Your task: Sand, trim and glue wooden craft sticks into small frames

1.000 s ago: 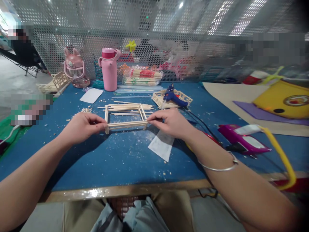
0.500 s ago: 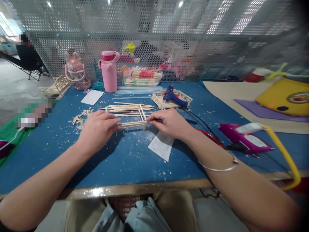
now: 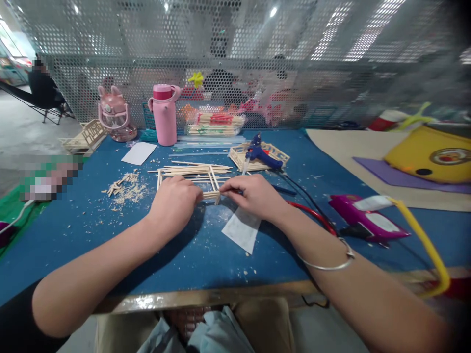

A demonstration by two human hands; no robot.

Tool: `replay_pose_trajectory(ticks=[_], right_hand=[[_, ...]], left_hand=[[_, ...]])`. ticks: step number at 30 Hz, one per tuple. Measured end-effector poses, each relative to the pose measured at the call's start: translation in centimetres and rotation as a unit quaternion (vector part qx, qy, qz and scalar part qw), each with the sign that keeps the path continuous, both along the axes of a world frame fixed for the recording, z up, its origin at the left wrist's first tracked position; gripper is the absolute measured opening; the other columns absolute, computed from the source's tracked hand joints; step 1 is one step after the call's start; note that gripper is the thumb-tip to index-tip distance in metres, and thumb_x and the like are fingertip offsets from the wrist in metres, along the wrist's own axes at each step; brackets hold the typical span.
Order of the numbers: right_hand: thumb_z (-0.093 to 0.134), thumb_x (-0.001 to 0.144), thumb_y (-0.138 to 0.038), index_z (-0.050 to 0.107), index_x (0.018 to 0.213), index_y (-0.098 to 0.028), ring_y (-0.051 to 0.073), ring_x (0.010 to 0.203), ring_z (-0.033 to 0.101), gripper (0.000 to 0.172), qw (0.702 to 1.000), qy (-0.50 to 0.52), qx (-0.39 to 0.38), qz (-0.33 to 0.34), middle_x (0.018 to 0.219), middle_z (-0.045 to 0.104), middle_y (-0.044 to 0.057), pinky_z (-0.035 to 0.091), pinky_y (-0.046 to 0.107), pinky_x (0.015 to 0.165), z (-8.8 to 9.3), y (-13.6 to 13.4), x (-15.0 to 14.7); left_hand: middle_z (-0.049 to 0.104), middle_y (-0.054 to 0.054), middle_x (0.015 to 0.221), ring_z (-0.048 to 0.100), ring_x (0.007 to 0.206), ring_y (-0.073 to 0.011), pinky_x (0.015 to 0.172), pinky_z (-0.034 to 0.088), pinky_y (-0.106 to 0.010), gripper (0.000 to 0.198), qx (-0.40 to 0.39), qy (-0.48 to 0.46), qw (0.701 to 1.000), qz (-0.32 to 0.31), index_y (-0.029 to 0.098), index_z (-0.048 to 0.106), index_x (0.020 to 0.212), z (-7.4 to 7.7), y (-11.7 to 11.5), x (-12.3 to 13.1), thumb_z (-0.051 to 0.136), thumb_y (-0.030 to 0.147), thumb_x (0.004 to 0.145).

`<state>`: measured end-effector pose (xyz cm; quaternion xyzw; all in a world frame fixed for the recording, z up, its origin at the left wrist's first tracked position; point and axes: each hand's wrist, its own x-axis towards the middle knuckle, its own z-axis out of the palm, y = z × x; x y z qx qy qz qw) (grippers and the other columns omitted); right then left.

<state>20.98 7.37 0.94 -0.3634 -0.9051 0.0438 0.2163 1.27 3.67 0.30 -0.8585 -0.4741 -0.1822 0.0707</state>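
A small frame of thin wooden sticks (image 3: pixel 211 195) stands on the blue table between my hands. My left hand (image 3: pixel 176 203) has its fingers closed over the near rail, hiding much of that rail. At the near right corner, my right hand (image 3: pixel 252 193) pinches the frame between thumb and fingers. Loose wooden sticks (image 3: pixel 184 171) lie just behind the frame. Beyond my right hand, a blue glue gun (image 3: pixel 267 157) rests on a second stick structure (image 3: pixel 239 159). A white paper slip (image 3: pixel 241 233) lies partly beneath my right hand.
Wood scraps (image 3: pixel 127 189) are heaped at left. A pink bottle (image 3: pixel 165 120), a clear rabbit-eared bottle (image 3: pixel 115 117) and bagged sticks (image 3: pixel 215 123) line the back before a perforated metal screen (image 3: pixel 257 44). At right are a purple device (image 3: pixel 368 218), a red cable (image 3: pixel 312 213) and a yellow bag (image 3: pixel 430 152).
My left hand has slid rightward along the near rail, closer to my right hand. My right hand keeps its pinch at the corner. The view has shifted slightly.
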Motion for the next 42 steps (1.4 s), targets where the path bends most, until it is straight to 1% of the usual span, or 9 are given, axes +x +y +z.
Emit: replay_pose_trajectory(ticks=[7, 15, 18, 20, 24, 27, 31, 37, 42], right_hand=[[0.055, 0.075, -0.011, 0.069, 0.08, -0.017, 0.015, 0.066, 0.062, 0.016, 1.0, 0.004, 0.008, -0.004, 0.075, 0.071, 0.005, 0.042, 0.023, 0.062, 0.0, -0.1, 0.0], [0.058, 0.076, -0.017, 0.066, 0.082, -0.017, 0.014, 0.071, 0.062, 0.01, 0.997, 0.081, -0.018, 0.005, 0.079, 0.07, 0.004, 0.043, 0.024, 0.066, 0.7, -0.2, 0.3], [0.06, 0.075, -0.028, 0.062, 0.094, -0.017, 0.015, 0.078, 0.061, 0.022, 0.978, 0.2, 0.029, -0.056, 0.093, 0.068, 0.006, 0.045, 0.025, 0.067, 2.6, -0.1, 2.0], [0.056, 0.077, -0.033, 0.062, 0.083, -0.017, 0.014, 0.068, 0.059, 0.018, 0.966, 0.217, 0.038, -0.133, 0.08, 0.067, 0.004, 0.043, 0.024, 0.059, 3.6, -0.2, 3.2], [0.052, 0.078, -0.035, 0.056, 0.057, -0.018, 0.014, 0.052, 0.055, 0.027, 0.971, -0.019, -0.064, -0.231, 0.055, 0.061, 0.002, 0.035, 0.023, 0.047, 3.1, -1.4, 4.4], [0.055, 0.076, -0.037, 0.062, 0.07, -0.018, 0.02, 0.064, 0.063, 0.021, 0.938, -0.18, -0.098, -0.28, 0.072, 0.068, 0.008, 0.035, 0.025, 0.048, 1.4, -2.4, 4.0], [0.05, 0.079, -0.028, 0.063, 0.079, -0.017, 0.026, 0.08, 0.066, 0.017, 0.918, -0.25, -0.095, -0.294, 0.087, 0.069, 0.013, 0.04, 0.028, 0.056, 0.8, -2.9, 3.5], [0.041, 0.08, -0.016, 0.061, 0.092, -0.013, 0.028, 0.075, 0.066, 0.024, 0.91, -0.273, -0.069, -0.305, 0.085, 0.069, 0.018, 0.038, 0.03, 0.053, 3.3, -2.7, 4.2], [0.047, 0.082, -0.032, 0.063, 0.079, -0.021, 0.025, 0.071, 0.064, 0.019, 0.922, -0.237, 0.031, -0.305, 0.079, 0.069, 0.009, 0.033, 0.027, 0.049, 7.2, -3.0, 5.9]], left_hand=[[0.068, -0.01, 0.072, 0.059, 0.07, -0.021, 0.064, 0.042, -0.03, 0.027, -0.08, -0.063, 0.995, 0.023, 0.015, 0.07, 0.079, 0.4, 0.6, 3.0, 0.044, 0.022, 0.086], [0.07, -0.009, 0.077, 0.062, 0.071, -0.02, 0.065, 0.044, -0.029, 0.023, -0.068, -0.12, 0.99, 0.018, 0.017, 0.071, 0.081, 0.3, 0.5, 2.7, 0.048, 0.023, 0.084], [0.071, -0.008, 0.091, 0.063, 0.08, -0.0201, 0.07, 0.046, -0.029, 0.023, -0.024, -0.169, 0.985, 0.013, 0.019, 0.07, 0.083, 0.5, 0.3, 2.1, 0.048, 0.023, 0.084], [0.071, -0.008, 0.093, 0.064, 0.082, -0.0199, 0.071, 0.046, -0.029, 0.021, -0.006, -0.191, 0.981, 0.02, 0.02, 0.07, 0.083, 0.6, 0.3, 1.8, 0.049, 0.023, 0.083], [0.072, -0.005, 0.079, 0.063, 0.07, -0.0173, 0.064, 0.044, -0.026, 0.02, -0.035, -0.205, 0.978, 0.014, 0.02, 0.07, 0.079, 0.4, 0.4, 1.7, 0.05, 0.022, 0.082], [0.072, -0.004, 0.078, 0.063, 0.071, -0.0167, 0.066, 0.044, -0.026, 0.019, -0.046, -0.224, 0.973, -0.004, 0.021, 0.07, 0.079, 0.3, 0.4, 1.9, 0.051, 0.021, 0.082], [0.072, -0.006, 0.083, 0.064, 0.076, -0.0178, 0.069, 0.047, -0.028, 0.021, -0.004, -0.242, 0.97, 0.003, 0.02, 0.069, 0.082, 0.9, 0.1, 1.8, 0.048, 0.022, 0.083], [0.071, -0.008, 0.091, 0.064, 0.086, -0.0173, 0.079, 0.049, -0.029, 0.021, 0.114, -0.255, 0.96, -0.031, 0.018, 0.067, 0.09, 2.3, -0.8, 0.3, 0.047, 0.023, 0.085], [0.071, -0.008, 0.089, 0.065, 0.084, -0.0172, 0.078, 0.051, -0.03, 0.019, 0.13, -0.283, 0.949, -0.048, 0.019, 0.067, 0.089, 2.0, -1.7, -0.8, 0.048, 0.023, 0.085]])
